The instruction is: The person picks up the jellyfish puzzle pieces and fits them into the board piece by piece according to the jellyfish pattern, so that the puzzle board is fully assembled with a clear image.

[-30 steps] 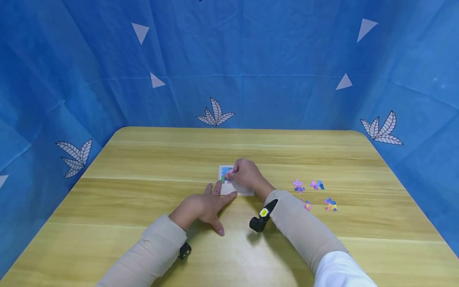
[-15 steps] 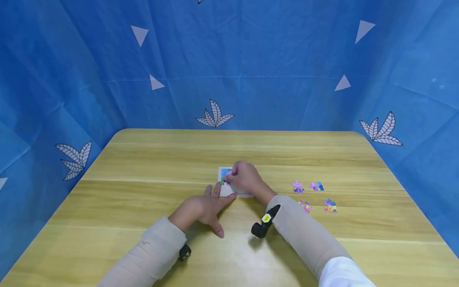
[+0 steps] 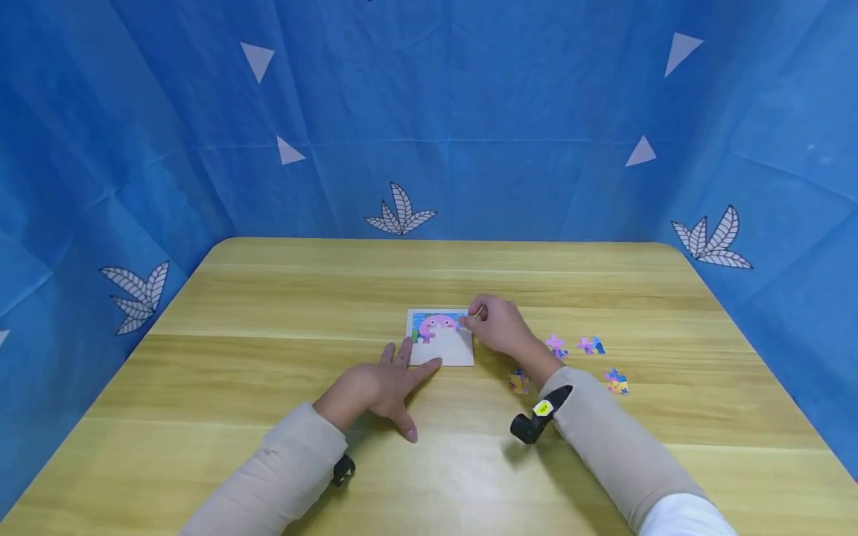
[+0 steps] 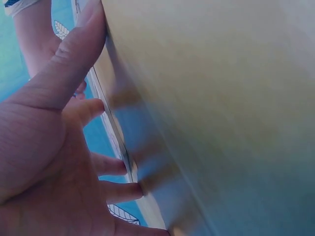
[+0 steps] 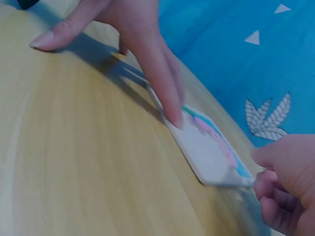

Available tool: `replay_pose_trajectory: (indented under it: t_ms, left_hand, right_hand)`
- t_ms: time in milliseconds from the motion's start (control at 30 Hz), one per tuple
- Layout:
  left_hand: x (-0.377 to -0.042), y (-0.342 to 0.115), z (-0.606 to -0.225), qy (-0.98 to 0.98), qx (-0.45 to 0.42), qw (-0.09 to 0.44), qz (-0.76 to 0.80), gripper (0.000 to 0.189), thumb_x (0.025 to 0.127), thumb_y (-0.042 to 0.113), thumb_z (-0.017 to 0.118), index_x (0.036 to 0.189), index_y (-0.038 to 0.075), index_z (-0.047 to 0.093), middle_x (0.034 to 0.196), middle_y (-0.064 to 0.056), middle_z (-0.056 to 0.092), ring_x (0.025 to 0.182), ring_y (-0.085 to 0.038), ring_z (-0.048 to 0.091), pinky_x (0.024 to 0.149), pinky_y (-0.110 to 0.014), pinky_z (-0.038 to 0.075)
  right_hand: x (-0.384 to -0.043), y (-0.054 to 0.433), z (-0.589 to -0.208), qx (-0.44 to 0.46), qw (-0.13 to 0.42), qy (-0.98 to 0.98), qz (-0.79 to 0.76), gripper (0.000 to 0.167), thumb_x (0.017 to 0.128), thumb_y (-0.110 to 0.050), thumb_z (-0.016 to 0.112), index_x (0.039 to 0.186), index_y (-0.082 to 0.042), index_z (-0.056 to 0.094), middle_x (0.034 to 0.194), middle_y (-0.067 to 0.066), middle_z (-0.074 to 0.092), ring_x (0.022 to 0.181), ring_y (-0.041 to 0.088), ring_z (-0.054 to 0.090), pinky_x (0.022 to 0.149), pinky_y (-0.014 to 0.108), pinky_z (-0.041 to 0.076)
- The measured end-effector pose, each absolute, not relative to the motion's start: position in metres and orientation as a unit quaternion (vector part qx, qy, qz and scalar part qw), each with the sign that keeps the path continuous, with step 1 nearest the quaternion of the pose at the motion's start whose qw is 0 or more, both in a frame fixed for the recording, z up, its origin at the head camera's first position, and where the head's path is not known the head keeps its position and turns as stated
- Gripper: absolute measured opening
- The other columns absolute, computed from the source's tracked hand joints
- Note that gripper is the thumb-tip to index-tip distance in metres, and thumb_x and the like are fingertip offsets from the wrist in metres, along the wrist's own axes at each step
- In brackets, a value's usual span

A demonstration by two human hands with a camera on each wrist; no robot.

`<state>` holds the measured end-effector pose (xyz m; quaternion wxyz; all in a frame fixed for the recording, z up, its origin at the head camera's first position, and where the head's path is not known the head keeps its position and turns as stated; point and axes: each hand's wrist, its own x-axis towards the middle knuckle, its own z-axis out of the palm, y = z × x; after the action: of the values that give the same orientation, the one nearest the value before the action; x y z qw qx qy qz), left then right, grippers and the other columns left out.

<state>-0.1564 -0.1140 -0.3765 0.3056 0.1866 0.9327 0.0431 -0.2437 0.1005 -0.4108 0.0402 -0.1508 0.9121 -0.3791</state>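
In the head view a small white puzzle board [image 3: 452,348] lies mid-table. Its upper part shows a pink octopus on blue, and its lower part is bare white. My left hand [image 3: 378,387] has its fingers spread, with the fingertips at the board's lower left edge. My right hand [image 3: 499,325] is at the upper right corner, thumb and forefinger pinching a puzzle piece [image 3: 480,311], of which only a thin tan edge shows. The right wrist view has the curled fingers of the right hand [image 5: 285,179] beside the board [image 5: 197,152].
Loose puzzle pieces lie to the right: a pink and purple one [image 3: 556,345], a pink and blue one [image 3: 592,345], a yellow and blue one [image 3: 617,382]. Another yellowish piece [image 3: 519,381] is by the right wrist. Behind the wooden table [image 3: 302,290] hangs a blue curtain [image 3: 509,112].
My right hand has moved right from the board's middle to its upper right corner, uncovering the octopus. The forearm now hides one loose piece and exposes another. The left hand has stayed put.
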Motion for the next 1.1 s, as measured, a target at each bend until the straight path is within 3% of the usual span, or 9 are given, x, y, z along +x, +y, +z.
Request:
replay_pose_trajectory:
  t_ms: [633,1100]
  left_hand:
    - [-0.153,-0.114,-0.377,0.932,0.181,0.307,0.067,0.115,0.068,0.047,0.087,0.159,0.034,0.019,0.163,-0.019,-0.006,0.147,-0.041,0.000,0.108,-0.062,0.027]
    - [-0.155,-0.113,-0.376,0.932,0.183,0.307,0.063,0.114,0.069,0.047,0.087,0.159,0.034,0.018,0.163,-0.020,-0.006,0.147,-0.042,0.000,0.107,-0.063,0.028]
  right_hand:
    - [-0.244,0.182,-0.397,-0.140,0.084,0.915,-0.369,0.030,0.095,-0.020,0.067,0.114,0.003,0.062,0.099,0.014,0.062,0.084,0.024,0.059,0.068,0.035,0.049]
    - [-0.235,0.226,-0.393,-0.150,0.119,0.919,-0.346,0.038,0.090,-0.018,0.073,0.118,0.005,0.061,0.107,0.016,0.062,0.099,0.032,0.059,0.080,0.044,0.050]
